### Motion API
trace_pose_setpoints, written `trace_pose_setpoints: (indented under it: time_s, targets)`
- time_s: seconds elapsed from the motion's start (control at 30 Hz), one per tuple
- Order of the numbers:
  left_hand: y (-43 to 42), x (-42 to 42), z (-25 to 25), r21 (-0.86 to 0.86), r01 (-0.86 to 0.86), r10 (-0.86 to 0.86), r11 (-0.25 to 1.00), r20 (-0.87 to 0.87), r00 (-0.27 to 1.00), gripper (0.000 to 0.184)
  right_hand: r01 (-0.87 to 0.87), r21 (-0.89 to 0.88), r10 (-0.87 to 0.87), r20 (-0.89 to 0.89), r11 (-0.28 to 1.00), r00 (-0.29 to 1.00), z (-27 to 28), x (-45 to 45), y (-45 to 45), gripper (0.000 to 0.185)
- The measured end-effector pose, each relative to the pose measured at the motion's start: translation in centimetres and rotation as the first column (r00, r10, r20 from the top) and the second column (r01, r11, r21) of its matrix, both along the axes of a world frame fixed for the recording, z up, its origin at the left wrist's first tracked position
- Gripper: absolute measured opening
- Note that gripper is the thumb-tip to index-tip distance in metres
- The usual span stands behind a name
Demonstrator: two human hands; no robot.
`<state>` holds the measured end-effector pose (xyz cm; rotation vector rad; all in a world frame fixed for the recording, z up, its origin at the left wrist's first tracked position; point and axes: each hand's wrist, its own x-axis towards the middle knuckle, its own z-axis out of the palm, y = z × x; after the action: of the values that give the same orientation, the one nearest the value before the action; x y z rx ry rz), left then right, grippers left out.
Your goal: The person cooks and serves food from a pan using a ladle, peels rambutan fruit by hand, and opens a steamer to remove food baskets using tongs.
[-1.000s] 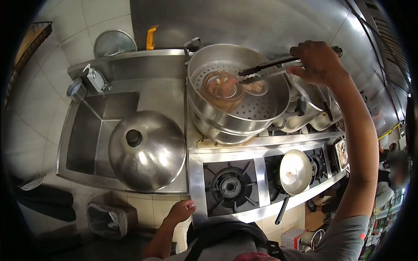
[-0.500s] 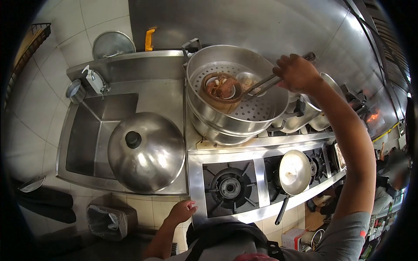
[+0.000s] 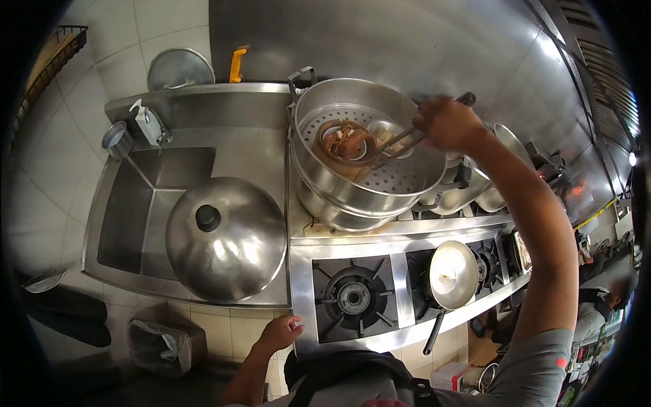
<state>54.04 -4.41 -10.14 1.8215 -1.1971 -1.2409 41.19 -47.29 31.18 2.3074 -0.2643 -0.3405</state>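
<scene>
My right hand [image 3: 447, 123], somewhat blurred, is closed around metal tongs [image 3: 407, 136] and reaches over the large steamer pot [image 3: 434, 166]. The tongs' tips meet the right side of a round bamboo steamer basket [image 3: 349, 169]. In the basket sits a small dish of reddish-brown food [image 3: 347, 142]. Behind the tongs, a second small dish with pale food [image 3: 388, 129] rests on the perforated steamer tray [image 3: 393, 180]. My left hand [image 3: 281, 334] is by the stove's front left corner, fingers loosely bent and apart, holding nothing.
A domed lid [image 3: 227, 247] lies on the counter, partly over the sink [image 3: 125, 224]. A frying pan [image 3: 453, 275] sits on a front burner, its handle [image 3: 434, 332] past the stove edge. More pots [image 3: 491, 197] stand behind. A lined bin [image 3: 166, 346] stands below left.
My right hand has moved slightly left and lower with the tongs. The bamboo basket appears to sit a little lower in the pot. My left hand has hardly moved; the view has shifted slightly.
</scene>
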Motion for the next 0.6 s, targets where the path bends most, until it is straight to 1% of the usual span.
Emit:
trace_pose_setpoints:
  time_s: [0.1,0.2,0.3,0.4,0.5,0.6]
  targets:
    - [0.1,0.1,-0.4,-0.036,0.006,-0.005,0.999,0.030,1.000,0.040,0.072,-0.002,-0.072,-0.010,0.997,0.997,-0.2,0.1,1.4,0.044]
    - [0.3,0.1,0.0,-0.016,0.016,-0.015,1.000,0.044,0.999,0.040,0.062,0.003,-0.062,-0.026,0.998,0.998,0.2,-0.4,2.7,0.044]
    - [0.3,0.1,0.4,-0.008,0.029,-0.028,1.000,0.058,0.998,0.039,0.093,0.027,-0.092,-0.040,0.995,0.995,0.8,-0.6,4.0,0.038]
    - [0.1,-0.1,0.7,-0.032,0.032,-0.029,0.999,0.073,0.997,0.038,-0.023,-0.059,0.022,-0.030,0.998,0.999,0.0,-1.3,3.1,0.042]
    - [0.1,-0.3,0.1,-0.037,0.014,-0.013,0.999,0.027,1.000,0.042,0.108,0.066,-0.108,-0.007,0.992,0.994,-1.2,-0.8,2.6,0.043]
    - [0.4,-0.4,0.5,-0.001,0.006,-0.006,1.000,-0.011,1.000,0.043,0.090,0.080,-0.091,0.015,0.993,0.996,-0.9,-1.2,3.3,0.043]
